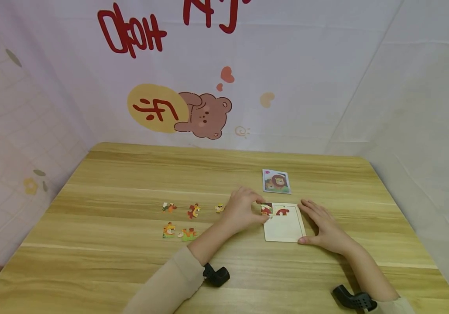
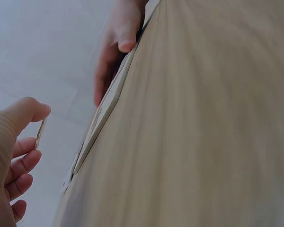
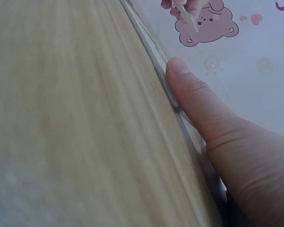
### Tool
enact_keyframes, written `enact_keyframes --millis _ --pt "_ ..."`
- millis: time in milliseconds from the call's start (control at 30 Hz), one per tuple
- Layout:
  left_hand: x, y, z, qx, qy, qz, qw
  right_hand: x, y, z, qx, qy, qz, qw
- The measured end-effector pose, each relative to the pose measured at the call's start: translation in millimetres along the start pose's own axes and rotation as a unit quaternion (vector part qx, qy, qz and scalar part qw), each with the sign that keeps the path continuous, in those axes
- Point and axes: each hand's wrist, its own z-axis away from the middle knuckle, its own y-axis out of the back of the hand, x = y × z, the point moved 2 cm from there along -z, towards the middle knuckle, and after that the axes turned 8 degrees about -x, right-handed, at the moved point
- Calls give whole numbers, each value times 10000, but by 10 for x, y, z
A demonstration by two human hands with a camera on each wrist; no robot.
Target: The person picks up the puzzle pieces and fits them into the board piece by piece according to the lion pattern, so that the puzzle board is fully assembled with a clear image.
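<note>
My left hand (image 1: 241, 210) pinches a jigsaw piece (image 1: 266, 208), green and dark red, between thumb and fingers over the upper left of a pale square puzzle board (image 1: 285, 231). The left wrist view shows this piece (image 2: 41, 132) edge-on, raised clear of the board (image 2: 102, 118). A dark red piece (image 1: 282, 212) lies in the board's upper part. Along the right side, my right hand (image 1: 324, 229) holds the board, thumb at the near corner and fingers at the far one. In the right wrist view the thumb (image 3: 199, 97) presses against the board's edge.
Several loose jigsaw pieces lie left of the left hand, among them a lion-faced piece (image 1: 194, 211) and an orange one (image 1: 169, 230). A lion picture card (image 1: 276, 181) lies beyond the board. The wooden table (image 1: 90, 261) meets a printed cloth backdrop (image 1: 306, 122).
</note>
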Motion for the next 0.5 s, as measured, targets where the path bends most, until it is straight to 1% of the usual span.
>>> enact_keyframes --millis 200,500 --pt "118 -152 -68 -210 114 -261 9994 -11 -2 -7 -16 -55 -66 10000" --pt "219 -333 -190 -262 253 -346 9987 -3 -8 -15 -16 -17 -13 10000"
